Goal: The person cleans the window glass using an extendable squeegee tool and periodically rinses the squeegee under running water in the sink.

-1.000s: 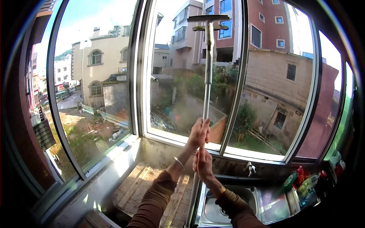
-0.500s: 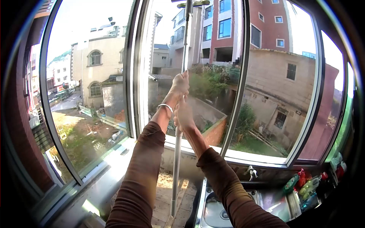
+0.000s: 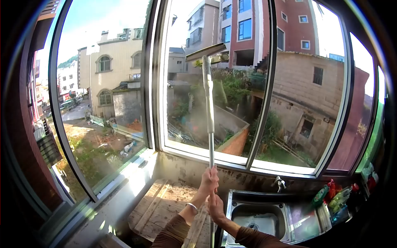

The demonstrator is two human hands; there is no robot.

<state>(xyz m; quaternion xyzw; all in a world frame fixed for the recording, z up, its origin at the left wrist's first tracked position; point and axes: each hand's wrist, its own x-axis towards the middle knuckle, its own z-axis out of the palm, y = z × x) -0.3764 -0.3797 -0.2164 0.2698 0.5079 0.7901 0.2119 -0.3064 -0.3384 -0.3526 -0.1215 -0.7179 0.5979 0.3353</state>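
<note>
A long pale pole [image 3: 211,144] stands nearly upright before the middle window pane [image 3: 182,120]. Its wide squeegee head [image 3: 205,53] is tilted, the right end higher, over the upper part of the pane. My left hand [image 3: 209,181] is wrapped round the pole just below the window sill, a bracelet at its wrist. Just beneath it, my right hand [image 3: 216,208] also grips the pole. The pole's lower end runs out of the bottom of the view.
A metal sink [image 3: 256,219] lies right of my hands, with a white tap [image 3: 279,183] on the wall behind. Bottles and bags [image 3: 337,198] stand at the far right. Wooden boards [image 3: 155,206] lie at lower left. Window frames [image 3: 260,103] divide the panes.
Both hands rose with the pole toward the upper left, then came down again. The squeegee head is now lower on the pane and more tilted than in either earlier frame.
</note>
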